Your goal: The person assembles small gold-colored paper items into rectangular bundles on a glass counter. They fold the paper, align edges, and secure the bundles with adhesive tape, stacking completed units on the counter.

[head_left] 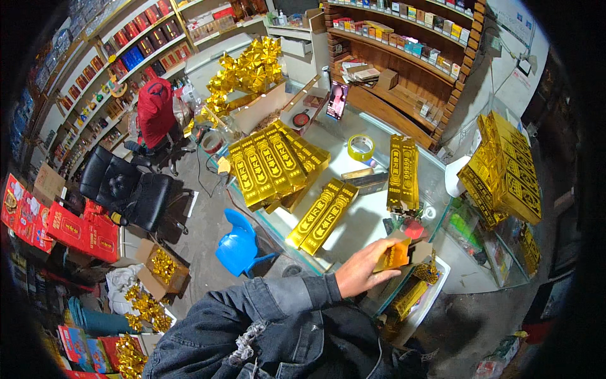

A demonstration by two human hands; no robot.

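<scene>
My left hand [361, 271] reaches over the near edge of the glass counter and is closed on a small orange-yellow packet [395, 255]. Just beyond the packet are a dark grey piece and a reddish item [413, 228], too small to make out. My right hand is out of sight. Two long gold boxes with dark print [323, 216] lie side by side on the counter, left of the hand. Another pair of gold boxes [403, 172] lies farther off. Below the hand, a white bin [440, 278] holds more gold packaging.
On the glass counter [353, 129] are a pile of gold boxes [270, 165], a tape roll [360, 147] and an upright phone [337, 101]. Large gold cartons [505, 170] stand at the right. A blue chair [238, 245] and black armchair [126, 189] are at the left.
</scene>
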